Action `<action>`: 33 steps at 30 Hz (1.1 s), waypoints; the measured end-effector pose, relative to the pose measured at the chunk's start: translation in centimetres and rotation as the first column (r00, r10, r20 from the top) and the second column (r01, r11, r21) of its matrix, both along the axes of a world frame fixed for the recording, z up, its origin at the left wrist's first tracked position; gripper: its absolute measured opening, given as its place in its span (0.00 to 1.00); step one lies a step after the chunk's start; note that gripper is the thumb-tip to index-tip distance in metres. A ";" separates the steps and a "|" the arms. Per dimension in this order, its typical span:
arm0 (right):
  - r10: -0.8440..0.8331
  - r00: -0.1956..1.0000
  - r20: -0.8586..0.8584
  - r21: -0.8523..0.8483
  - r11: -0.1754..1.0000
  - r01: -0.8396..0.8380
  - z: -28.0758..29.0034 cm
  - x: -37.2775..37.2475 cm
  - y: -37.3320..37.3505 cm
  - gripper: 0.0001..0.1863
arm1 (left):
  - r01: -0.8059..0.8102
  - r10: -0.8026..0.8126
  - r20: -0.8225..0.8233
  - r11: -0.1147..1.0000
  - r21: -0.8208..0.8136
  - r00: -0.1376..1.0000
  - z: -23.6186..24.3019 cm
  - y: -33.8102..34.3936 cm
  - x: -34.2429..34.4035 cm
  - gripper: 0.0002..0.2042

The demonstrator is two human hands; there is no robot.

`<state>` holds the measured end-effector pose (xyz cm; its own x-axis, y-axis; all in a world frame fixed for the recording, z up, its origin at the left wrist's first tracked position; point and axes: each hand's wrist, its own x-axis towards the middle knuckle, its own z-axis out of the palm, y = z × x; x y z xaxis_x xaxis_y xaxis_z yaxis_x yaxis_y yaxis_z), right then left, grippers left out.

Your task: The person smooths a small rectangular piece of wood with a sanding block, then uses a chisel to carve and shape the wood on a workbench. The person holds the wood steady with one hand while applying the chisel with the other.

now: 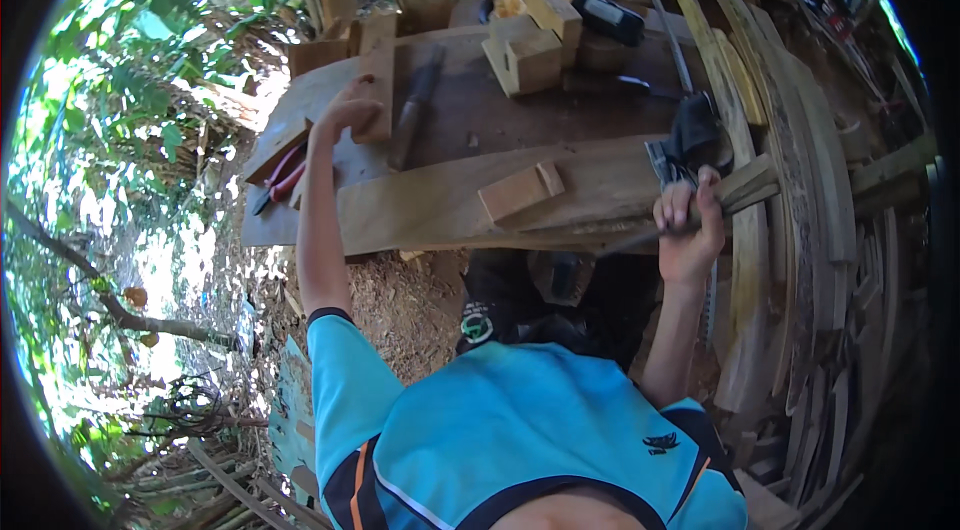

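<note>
My left hand (352, 110) is at the far left of the workbench, its fingers closed on the edge of a narrow wooden board (376, 50). My right hand (690, 235) is wrapped round a slim dark tool (632, 245) whose thin end points left, past the bench's near edge. What kind of tool it is, I cannot make out. Between my hands, a small wooden block (520, 192) with a raised strip at one end lies on a long plank (420, 195). A long dark tool (415, 110) rests just right of the board.
Red-handled pliers (285, 178) lie at the bench's left end. Toward the back stand a pale notched wooden block (530, 55) and a dark handheld device (608, 18). Long wooden strips (745, 300) crowd the right side. Shavings (410, 315) cover the ground below.
</note>
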<state>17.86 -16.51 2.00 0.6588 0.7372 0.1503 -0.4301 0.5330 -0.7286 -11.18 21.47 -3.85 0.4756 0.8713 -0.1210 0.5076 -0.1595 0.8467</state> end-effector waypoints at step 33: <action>0.123 0.924 0.361 0.074 0.984 -0.160 5.6 -3.5 11.4 0.12 | 0.464 -0.512 0.095 0.831 0.307 0.854 2.3 -22.9 10.5 0.22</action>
<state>14.40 -5.07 7.57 0.4388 0.7878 0.4323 -0.2304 0.5636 -0.7933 -0.70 -1.39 -1.51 0.8391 0.5068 0.1977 0.1595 -0.5766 0.8013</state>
